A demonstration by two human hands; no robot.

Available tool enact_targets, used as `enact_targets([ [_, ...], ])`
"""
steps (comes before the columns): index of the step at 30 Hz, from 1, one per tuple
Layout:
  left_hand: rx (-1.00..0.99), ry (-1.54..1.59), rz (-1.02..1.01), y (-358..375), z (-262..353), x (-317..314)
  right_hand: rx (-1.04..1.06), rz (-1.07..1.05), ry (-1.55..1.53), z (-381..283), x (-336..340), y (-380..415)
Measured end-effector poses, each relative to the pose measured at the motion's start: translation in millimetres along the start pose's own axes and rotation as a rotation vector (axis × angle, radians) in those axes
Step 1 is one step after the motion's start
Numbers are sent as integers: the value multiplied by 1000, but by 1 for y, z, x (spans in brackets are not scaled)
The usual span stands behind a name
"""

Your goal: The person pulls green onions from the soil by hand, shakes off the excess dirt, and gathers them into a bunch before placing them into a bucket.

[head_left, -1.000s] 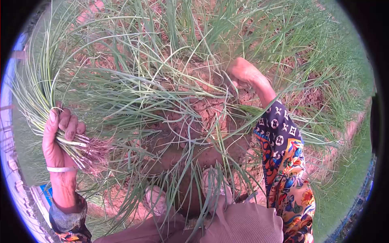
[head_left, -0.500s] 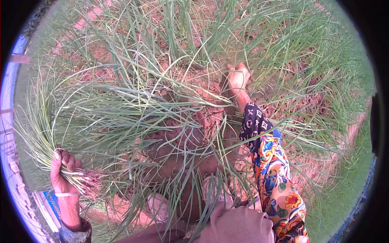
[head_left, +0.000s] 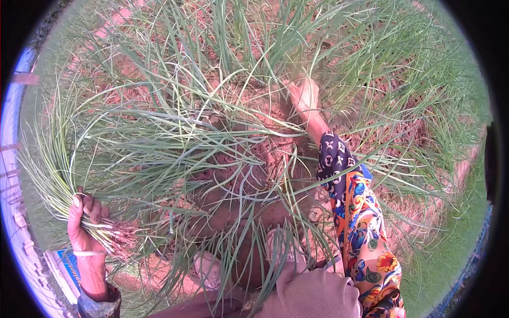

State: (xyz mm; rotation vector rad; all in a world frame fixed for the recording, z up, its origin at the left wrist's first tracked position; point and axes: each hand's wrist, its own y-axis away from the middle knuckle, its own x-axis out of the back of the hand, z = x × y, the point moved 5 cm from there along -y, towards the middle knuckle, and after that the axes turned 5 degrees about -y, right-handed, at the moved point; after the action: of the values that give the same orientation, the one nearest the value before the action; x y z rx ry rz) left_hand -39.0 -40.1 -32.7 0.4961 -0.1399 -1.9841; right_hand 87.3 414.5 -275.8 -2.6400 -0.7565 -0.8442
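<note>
My left hand [head_left: 87,220] is closed round a bunch of onion seedlings [head_left: 62,183] at the left. Their long green leaves rise up and outward, while the reddish bulbs and stringy roots stick out to the right below my fingers. My right hand [head_left: 306,96] reaches forward, low among growing onion plants [head_left: 318,58] just right of the upper middle. Its fingers are curled down at the soil, and their tips are partly hidden, so what they grip is not clear. Long onion leaves [head_left: 175,138] lie across the ground between my hands.
Reddish soil [head_left: 233,177] shows through the leaves. My feet [head_left: 208,269] are at the bottom, partly covered by leaves. A blue and white printed object [head_left: 68,270] sits at the lower left. A bare earth strip [head_left: 460,177] and grass [head_left: 458,238] border the right side.
My right hand has shifted slightly left and turned among the plants, its sleeve moving with it. The left hand still holds the bunch, almost unmoved.
</note>
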Motion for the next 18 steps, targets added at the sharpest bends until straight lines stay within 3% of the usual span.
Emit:
enact_targets([
  [3,-1,0,12,-3,1,-2,131,65,153,5,-12,-8],
  [6,5,11,-21,-4,-2,2,-65,95,-112,12,-2,5],
  [7,10,11,-39,-4,-2,3,-22,248,-297,21,-3,7],
  [8,4,5,-17,-4,-2,7,-247,121,-166,19,4,6],
  [11,3,-6,26,-3,-4,6,-79,163,-82,46,-10,-9],
  [13,0,-10,44,-3,-3,1,11,121,37,13,-4,-12],
  [18,-6,-24,-16,-5,-3,-1,-39,39,128,18,-10,-22],
])
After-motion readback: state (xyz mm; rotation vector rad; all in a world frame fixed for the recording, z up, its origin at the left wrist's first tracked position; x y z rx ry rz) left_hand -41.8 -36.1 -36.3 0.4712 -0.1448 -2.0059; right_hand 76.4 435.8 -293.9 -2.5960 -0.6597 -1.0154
